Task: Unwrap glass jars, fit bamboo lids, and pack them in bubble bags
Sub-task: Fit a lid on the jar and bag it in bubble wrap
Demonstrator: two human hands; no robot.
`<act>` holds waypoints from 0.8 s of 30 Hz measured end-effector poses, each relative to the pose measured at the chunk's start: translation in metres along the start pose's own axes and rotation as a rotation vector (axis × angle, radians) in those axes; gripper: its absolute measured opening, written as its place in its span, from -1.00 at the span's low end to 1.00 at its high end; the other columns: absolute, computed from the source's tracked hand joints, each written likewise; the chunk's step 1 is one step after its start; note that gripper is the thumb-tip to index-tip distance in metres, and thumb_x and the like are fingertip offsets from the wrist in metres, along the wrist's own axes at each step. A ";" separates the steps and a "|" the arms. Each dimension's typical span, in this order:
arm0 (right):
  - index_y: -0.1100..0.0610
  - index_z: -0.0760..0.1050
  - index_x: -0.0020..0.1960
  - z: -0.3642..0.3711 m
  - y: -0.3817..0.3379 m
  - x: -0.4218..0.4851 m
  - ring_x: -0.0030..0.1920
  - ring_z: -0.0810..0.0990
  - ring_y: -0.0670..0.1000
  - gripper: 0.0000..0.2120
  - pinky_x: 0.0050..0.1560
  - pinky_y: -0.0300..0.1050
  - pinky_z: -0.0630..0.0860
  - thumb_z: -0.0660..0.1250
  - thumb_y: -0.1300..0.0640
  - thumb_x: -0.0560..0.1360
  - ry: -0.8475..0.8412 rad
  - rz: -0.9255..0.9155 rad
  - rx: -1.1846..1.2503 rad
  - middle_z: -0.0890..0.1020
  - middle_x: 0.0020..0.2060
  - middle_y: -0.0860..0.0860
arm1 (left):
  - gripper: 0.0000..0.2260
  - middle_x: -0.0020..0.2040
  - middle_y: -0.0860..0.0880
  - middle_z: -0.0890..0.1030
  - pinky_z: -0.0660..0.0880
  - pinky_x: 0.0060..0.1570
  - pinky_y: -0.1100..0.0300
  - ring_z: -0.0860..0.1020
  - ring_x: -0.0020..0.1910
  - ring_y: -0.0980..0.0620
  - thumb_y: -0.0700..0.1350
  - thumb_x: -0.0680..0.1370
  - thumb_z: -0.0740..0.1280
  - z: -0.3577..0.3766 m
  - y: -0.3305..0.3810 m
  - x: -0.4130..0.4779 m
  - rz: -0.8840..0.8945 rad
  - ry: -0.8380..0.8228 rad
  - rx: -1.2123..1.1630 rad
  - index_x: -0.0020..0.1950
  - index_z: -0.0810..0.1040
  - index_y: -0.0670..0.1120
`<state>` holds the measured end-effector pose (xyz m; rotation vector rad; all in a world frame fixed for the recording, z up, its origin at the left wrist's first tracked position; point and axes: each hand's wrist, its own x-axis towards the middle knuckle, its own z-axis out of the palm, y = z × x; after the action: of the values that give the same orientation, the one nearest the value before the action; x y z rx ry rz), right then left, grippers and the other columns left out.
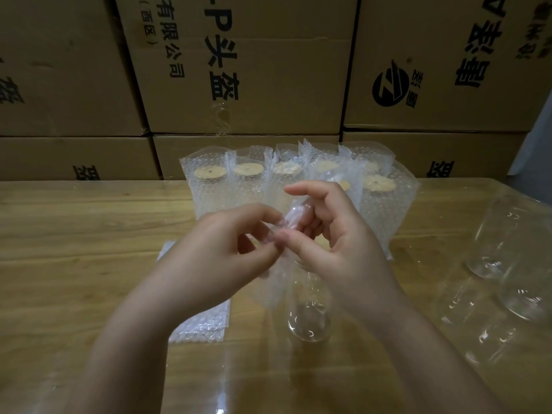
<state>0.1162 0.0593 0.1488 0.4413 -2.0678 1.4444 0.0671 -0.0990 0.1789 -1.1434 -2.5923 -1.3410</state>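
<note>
Clear glass jar [309, 321]: near centre of the surface, below both hands. Only its base shows, so I cannot tell whether a lid is fitted.
Clear bubble bag [279, 282]: hangs from the hands against the jar's left side, with its mouth crumpled between the fingers.
Left hand [215, 249]: thumb and fingertips pinch one side of the bag's mouth.
Right hand [337, 234]: thumb and curled fingers pinch the other side, forefinger lifted free.
Risk, bag: the mouth looks stuck shut. A hard tug could tear the film, and a slipped pinch would drop the bag.
Risk, jar: nothing holds it, so a wrist or the swinging bag could knock it over.
Flat stack of bubble bags [195, 327]: just left of the jar, under the left forearm.
Bare glass jars [507, 264]: to the right, well apart. An outward elbow swing could reach them.
Wooden surface [74, 234]: most free room lies on the left. The near edge is out of view.
Bagged jars with round bamboo lids [248, 174]: a row just beyond the hands, so a forward reach is tight.
Brown cardboard cartons [248, 85]: stacked along the far edge, closing it off.
</note>
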 end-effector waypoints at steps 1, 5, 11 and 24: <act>-0.15 0.41 0.20 -0.002 0.000 0.001 -0.21 0.52 -0.15 -0.61 -0.11 -0.32 0.46 0.40 0.13 0.44 -0.010 -0.007 0.000 0.52 -0.26 -0.15 | -0.82 -0.18 0.12 0.66 0.56 -0.33 0.26 0.64 -0.32 0.17 0.09 0.42 0.33 -0.003 0.000 0.000 -0.001 -0.019 -0.017 -0.02 0.59 0.10; -0.24 0.39 0.25 -0.013 -0.001 0.003 -0.22 0.51 -0.14 -0.55 -0.11 -0.33 0.44 0.39 0.11 0.46 -0.061 -0.015 0.000 0.51 -0.28 -0.12 | -0.64 -0.30 0.03 0.67 0.53 -0.39 0.32 0.61 -0.36 0.16 0.19 0.23 0.38 -0.009 0.000 0.000 -0.041 -0.053 -0.180 -0.18 0.60 -0.06; -0.22 0.42 0.21 -0.020 -0.002 0.002 -0.24 0.46 -0.09 -0.64 -0.17 -0.21 0.47 0.26 0.15 0.51 -0.089 0.012 -0.062 0.45 -0.27 -0.09 | -0.71 -0.38 0.01 0.63 0.45 -0.46 0.35 0.55 -0.44 0.17 0.06 0.38 0.39 -0.004 -0.002 0.006 -0.166 0.082 -0.328 -0.19 0.51 -0.18; -0.10 0.61 -0.02 -0.020 -0.020 -0.003 -0.32 0.42 -0.15 -0.85 -0.36 -0.30 0.29 0.26 0.04 0.54 0.072 0.129 -0.689 0.36 -0.36 -0.16 | -0.84 -0.42 0.13 0.44 0.32 -0.50 0.19 0.40 -0.48 0.14 -0.03 0.55 0.30 0.034 0.024 0.004 0.148 0.611 0.366 -0.20 0.49 -0.06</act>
<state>0.1350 0.0706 0.1666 -0.0254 -2.3914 0.7103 0.0893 -0.0640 0.1757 -0.7060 -2.1327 -0.9349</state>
